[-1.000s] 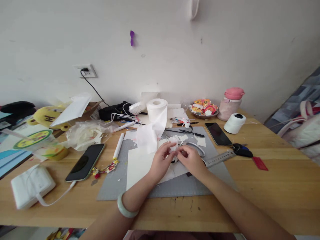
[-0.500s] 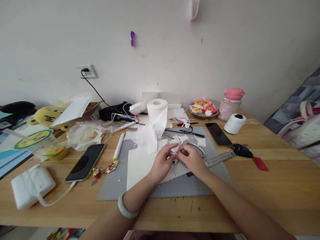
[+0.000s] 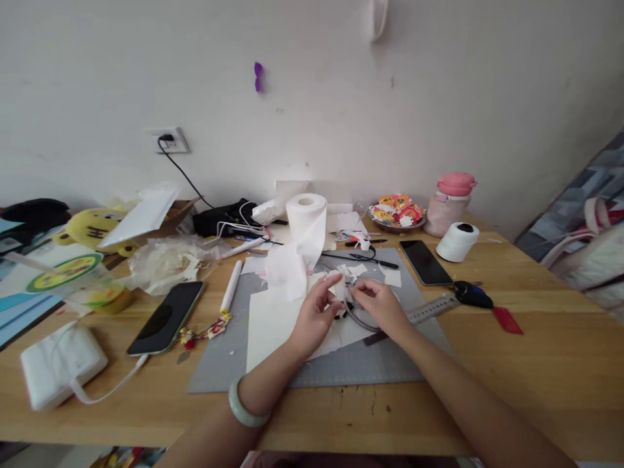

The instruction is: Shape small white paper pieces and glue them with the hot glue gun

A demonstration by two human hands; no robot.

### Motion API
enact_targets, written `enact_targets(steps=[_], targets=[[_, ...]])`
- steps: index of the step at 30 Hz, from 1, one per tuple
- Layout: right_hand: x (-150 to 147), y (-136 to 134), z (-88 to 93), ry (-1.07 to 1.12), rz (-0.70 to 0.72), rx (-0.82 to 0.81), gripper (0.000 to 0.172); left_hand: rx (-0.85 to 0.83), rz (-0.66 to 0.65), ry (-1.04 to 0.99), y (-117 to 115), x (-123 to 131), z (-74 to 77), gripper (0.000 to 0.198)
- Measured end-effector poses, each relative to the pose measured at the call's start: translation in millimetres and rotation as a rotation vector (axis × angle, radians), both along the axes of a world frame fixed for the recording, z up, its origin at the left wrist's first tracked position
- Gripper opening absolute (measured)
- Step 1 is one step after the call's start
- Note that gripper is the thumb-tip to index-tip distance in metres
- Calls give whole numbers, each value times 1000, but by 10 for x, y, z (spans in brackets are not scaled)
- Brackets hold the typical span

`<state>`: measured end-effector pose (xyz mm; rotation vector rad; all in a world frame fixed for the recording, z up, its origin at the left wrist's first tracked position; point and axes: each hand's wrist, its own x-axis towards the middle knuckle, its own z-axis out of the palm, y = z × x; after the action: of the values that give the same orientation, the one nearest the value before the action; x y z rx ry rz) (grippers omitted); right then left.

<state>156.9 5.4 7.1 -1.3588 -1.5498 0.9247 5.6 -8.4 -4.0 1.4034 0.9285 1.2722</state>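
My left hand [image 3: 316, 320] is over the white sheet [image 3: 273, 325] on the grey cutting mat [image 3: 219, 354]. Its thumb and index finger stand apart, with a small white paper-like piece [image 3: 341, 285] near the fingertips. To the right, my right hand [image 3: 381, 311] has thumb and index finger pinched together; whatever is between them is too small to make out. A thin grey-white loop [image 3: 358, 320] curves under the right fingers. Behind the hands are white paper scraps [image 3: 359, 269], and a steel ruler [image 3: 431, 309] lies beside my right hand.
A paper roll [image 3: 307, 221] stands behind the mat. Phones [image 3: 166, 318] lie left and right of it. At right are a thread cone [image 3: 457, 242], a pink-lidded bottle [image 3: 448, 207] and keys [image 3: 472, 294]. A drink cup [image 3: 104, 292] and white power bank [image 3: 63, 364] are at left.
My hands have moved slightly apart, the right one shifting right. The left thumb and index finger have spread wider, and more of the loop shows below the right fingers.
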Motion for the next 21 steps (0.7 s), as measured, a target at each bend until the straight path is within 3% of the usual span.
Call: enact_targets(steps=[4, 7, 15, 21], targets=[[-92, -56, 26, 83, 118, -121, 20, 4, -15, 7, 5, -1, -1, 48], [-121, -65, 11, 118, 126, -133, 23, 13, -41, 22, 2, 5, 3, 49], [-99, -78, -26, 39, 117, 7, 10, 73, -89, 131, -23, -12, 30, 35], [-109, -106, 2, -96, 74, 107, 6, 85, -62, 184, -50, 14, 65, 35]])
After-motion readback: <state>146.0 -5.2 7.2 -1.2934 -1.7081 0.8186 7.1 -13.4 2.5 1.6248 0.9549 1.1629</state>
